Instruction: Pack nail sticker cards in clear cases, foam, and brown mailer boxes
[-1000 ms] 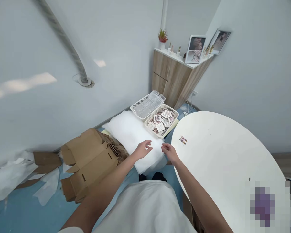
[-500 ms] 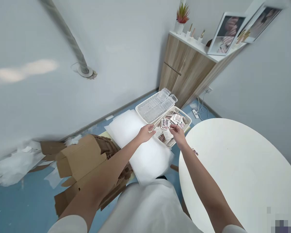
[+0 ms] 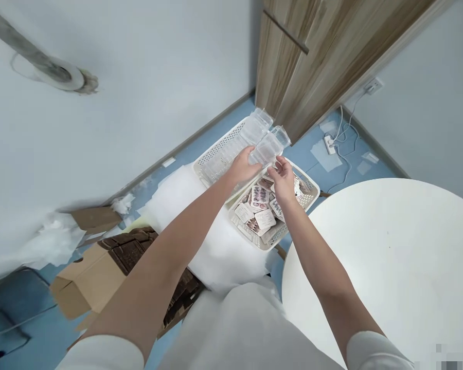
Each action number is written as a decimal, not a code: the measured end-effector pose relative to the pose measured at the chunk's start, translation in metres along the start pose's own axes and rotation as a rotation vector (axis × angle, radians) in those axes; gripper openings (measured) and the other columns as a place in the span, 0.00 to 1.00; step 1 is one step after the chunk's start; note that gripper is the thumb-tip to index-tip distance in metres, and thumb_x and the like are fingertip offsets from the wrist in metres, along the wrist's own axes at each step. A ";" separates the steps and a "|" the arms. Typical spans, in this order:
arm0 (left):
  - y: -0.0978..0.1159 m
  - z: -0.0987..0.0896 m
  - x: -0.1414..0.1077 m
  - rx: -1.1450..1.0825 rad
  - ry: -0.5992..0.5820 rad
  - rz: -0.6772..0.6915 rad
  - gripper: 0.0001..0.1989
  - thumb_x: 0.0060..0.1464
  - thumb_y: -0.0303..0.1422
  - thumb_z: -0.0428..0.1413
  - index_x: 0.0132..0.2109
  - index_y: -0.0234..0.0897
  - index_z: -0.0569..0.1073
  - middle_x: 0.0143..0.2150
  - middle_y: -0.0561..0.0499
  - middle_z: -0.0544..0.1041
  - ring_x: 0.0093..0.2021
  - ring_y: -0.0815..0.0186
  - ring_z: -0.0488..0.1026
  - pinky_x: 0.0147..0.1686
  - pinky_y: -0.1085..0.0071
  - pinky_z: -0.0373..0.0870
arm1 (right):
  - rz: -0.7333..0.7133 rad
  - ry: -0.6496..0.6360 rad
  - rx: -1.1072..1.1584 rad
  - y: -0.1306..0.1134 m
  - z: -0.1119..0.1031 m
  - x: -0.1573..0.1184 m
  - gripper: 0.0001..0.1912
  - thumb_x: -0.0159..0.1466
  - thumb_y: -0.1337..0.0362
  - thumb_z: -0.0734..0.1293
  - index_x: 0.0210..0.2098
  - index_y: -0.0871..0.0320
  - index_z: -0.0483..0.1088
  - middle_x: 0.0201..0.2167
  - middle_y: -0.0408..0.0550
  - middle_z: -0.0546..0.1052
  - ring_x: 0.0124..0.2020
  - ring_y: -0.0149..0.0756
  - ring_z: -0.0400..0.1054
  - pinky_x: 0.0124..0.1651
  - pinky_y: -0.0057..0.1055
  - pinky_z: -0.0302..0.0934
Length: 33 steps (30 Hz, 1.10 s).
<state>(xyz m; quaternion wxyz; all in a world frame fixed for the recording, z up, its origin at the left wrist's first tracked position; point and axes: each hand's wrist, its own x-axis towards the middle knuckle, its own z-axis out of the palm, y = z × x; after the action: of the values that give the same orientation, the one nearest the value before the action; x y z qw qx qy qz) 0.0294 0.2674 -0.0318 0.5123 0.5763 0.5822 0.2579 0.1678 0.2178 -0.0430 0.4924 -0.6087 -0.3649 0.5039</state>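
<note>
Clear plastic cases (image 3: 268, 149) lie in rows in the wall-side basket (image 3: 220, 146), overhanging its edge nearest the cabinet (image 3: 293, 67). Your hands are apart: left hand (image 3: 245, 168) spread beside the near row, right hand (image 3: 283, 180) half-curled over the card basket (image 3: 312, 192); contact can't be told. Expect light, slick, crackable walls; cup a row along both sides, low, without squeezing.

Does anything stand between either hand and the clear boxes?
Nothing visible does. The left hand is right at the clear boxes, though contact is unclear. The right hand hangs over the card basket, its fingertips close to the boxes with no object seen between.
</note>
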 end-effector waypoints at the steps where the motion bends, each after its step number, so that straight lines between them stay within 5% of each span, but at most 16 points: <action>1: -0.001 0.002 0.005 -0.014 0.000 -0.023 0.34 0.42 0.31 0.57 0.58 0.37 0.57 0.60 0.44 0.58 0.59 0.57 0.54 0.57 0.62 0.49 | 0.004 -0.004 0.003 0.002 0.001 0.003 0.28 0.50 0.54 0.67 0.49 0.51 0.59 0.57 0.47 0.57 0.57 0.40 0.53 0.54 0.41 0.56; 11: -0.014 0.014 0.009 -0.142 0.064 -0.079 0.33 0.40 0.25 0.53 0.56 0.39 0.58 0.59 0.46 0.59 0.60 0.58 0.54 0.56 0.62 0.51 | -0.020 -0.100 -0.016 0.011 0.005 0.000 0.34 0.51 0.53 0.67 0.55 0.50 0.52 0.59 0.48 0.54 0.61 0.40 0.46 0.58 0.44 0.48; 20: -0.007 0.008 -0.038 -0.366 0.275 0.027 0.26 0.39 0.22 0.53 0.49 0.37 0.63 0.54 0.46 0.64 0.55 0.61 0.61 0.54 0.63 0.57 | -0.068 -0.148 0.139 -0.008 0.010 -0.042 0.35 0.49 0.55 0.69 0.54 0.47 0.54 0.60 0.45 0.53 0.61 0.42 0.48 0.59 0.45 0.47; 28: -0.007 -0.004 -0.150 -0.482 0.327 0.163 0.19 0.40 0.26 0.57 0.43 0.35 0.66 0.43 0.46 0.71 0.45 0.66 0.69 0.49 0.63 0.63 | 0.010 -0.032 0.302 -0.011 0.000 -0.159 0.23 0.48 0.57 0.69 0.43 0.51 0.62 0.51 0.47 0.66 0.50 0.37 0.64 0.51 0.37 0.59; 33: -0.019 -0.006 -0.238 -0.623 0.118 0.149 0.26 0.39 0.28 0.60 0.48 0.37 0.64 0.44 0.47 0.69 0.38 0.68 0.71 0.42 0.65 0.68 | 0.123 -0.044 0.291 0.005 -0.016 -0.262 0.21 0.49 0.56 0.69 0.40 0.52 0.61 0.36 0.44 0.74 0.35 0.35 0.71 0.44 0.38 0.62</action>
<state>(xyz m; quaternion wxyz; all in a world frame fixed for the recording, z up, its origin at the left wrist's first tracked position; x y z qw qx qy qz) -0.0286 0.0430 0.0245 0.6092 0.4170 0.4600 0.4934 0.1238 -0.0336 0.0190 0.5355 -0.5409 -0.2607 0.5939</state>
